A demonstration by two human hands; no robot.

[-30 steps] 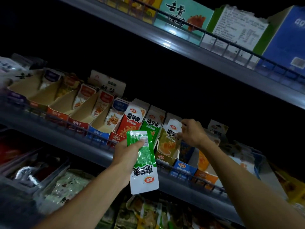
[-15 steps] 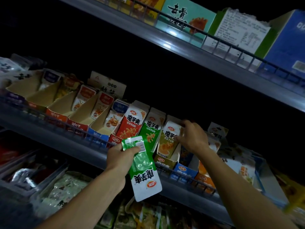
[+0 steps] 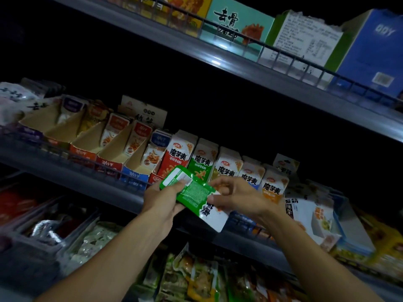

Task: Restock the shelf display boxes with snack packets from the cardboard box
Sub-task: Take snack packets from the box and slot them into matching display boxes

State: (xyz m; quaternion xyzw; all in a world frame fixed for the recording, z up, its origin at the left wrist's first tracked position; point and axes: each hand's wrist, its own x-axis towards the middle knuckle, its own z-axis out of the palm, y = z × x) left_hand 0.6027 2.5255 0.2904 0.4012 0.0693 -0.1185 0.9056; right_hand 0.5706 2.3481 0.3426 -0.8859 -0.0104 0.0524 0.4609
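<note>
Packet [image 3: 197, 198] in both hands, green and white, tilted across the middle of the frame with its green end up-left and its white end down-right. My left hand [image 3: 162, 199] grips the green end, thumb laid over the label, fingers curled behind. My right hand [image 3: 236, 198] pinches the packet's right edge, thumb on top near the white part, other fingers loosely bent above it. The two hands sit close, with the packet bridging them. It hangs just in front of the shelf rail [image 3: 122, 188], below the row of display boxes [image 3: 202, 162]. Directly behind it stands the green box, with a red box [image 3: 174, 158] to its left. More packets [image 3: 196, 277] lie on the lower shelf, bottom centre.
</note>
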